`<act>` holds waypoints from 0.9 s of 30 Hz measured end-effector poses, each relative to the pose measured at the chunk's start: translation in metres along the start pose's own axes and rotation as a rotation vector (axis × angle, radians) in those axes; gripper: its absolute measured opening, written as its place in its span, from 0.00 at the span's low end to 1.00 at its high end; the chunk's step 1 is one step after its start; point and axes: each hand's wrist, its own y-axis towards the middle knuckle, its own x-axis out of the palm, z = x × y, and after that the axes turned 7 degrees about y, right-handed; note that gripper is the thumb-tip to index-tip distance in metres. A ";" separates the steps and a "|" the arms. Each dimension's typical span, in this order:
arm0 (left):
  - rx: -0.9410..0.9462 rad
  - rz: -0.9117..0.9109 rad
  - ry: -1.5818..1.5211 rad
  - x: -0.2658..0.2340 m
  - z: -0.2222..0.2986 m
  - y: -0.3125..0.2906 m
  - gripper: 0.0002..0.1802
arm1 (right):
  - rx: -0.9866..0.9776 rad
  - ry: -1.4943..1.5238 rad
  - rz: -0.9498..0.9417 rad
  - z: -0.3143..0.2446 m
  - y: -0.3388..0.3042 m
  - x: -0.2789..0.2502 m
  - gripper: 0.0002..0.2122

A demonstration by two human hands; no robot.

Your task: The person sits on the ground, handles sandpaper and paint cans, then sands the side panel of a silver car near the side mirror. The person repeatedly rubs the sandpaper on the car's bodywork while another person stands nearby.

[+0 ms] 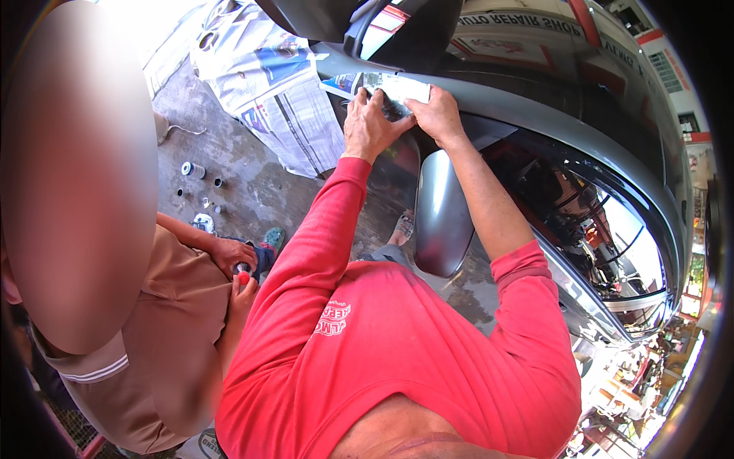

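A small piece of printed newspaper [394,86] lies against the dark grey body of a car [527,99], just below the windshield area. My left hand [371,126] grips it, fingertips bent onto its printed side and thumb stretched toward the other hand. At the paper's right end, my right hand [437,116] holds the edge between thumb and fingers. The undersides of both hands are hidden. Larger newspaper sheets [294,115] hang over the car's front part, left of my left hand. Below my hands juts the grey side mirror [443,214].
Close on my left, another person in a brown shirt [168,306] holds a small object with a red end [244,277]. Several small cans and caps stand on the concrete floor, among them a white can [193,170]. The car's side window [596,229] is at right.
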 end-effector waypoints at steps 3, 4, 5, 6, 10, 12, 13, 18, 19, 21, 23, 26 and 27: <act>0.012 0.004 -0.010 0.004 -0.002 0.001 0.50 | -0.018 -0.032 0.039 0.000 0.000 -0.001 0.15; 0.010 0.006 -0.003 0.003 -0.003 0.002 0.50 | 0.000 -0.017 0.026 -0.007 -0.002 0.000 0.15; 0.007 0.005 -0.002 0.002 -0.002 0.002 0.50 | 0.021 -0.008 0.014 -0.017 -0.005 -0.003 0.15; -0.007 -0.016 -0.008 0.000 -0.002 0.003 0.49 | 0.040 0.001 0.000 -0.021 -0.005 -0.004 0.15; -0.003 -0.002 -0.012 0.005 -0.006 0.007 0.47 | -0.019 -0.001 -0.012 0.001 0.009 0.000 0.17; 0.066 0.136 0.004 0.013 -0.019 0.007 0.47 | -0.040 -0.045 0.009 -0.007 0.007 0.008 0.16; 0.076 0.139 0.005 0.017 -0.024 0.008 0.47 | -0.038 0.031 -0.037 0.001 0.010 0.009 0.16; -0.036 -0.093 -0.179 0.032 -0.021 0.009 0.49 | 0.027 0.181 -0.052 0.056 0.027 0.010 0.14; -0.053 -0.076 -0.126 0.037 -0.030 0.006 0.50 | 0.017 0.182 -0.081 0.061 0.030 0.019 0.15; -0.095 -0.143 -0.121 0.039 -0.035 0.007 0.55 | 0.070 0.210 -0.098 0.059 0.033 0.026 0.15; -0.086 -0.070 -0.143 0.043 -0.038 0.008 0.51 | 0.062 0.224 -0.113 0.065 0.038 0.027 0.15; -0.100 -0.056 -0.133 0.044 -0.038 0.010 0.52 | 0.028 0.270 -0.142 0.063 0.043 0.028 0.14; -0.096 -0.029 -0.121 0.046 -0.040 0.008 0.52 | 0.027 0.289 -0.154 0.061 0.042 0.029 0.14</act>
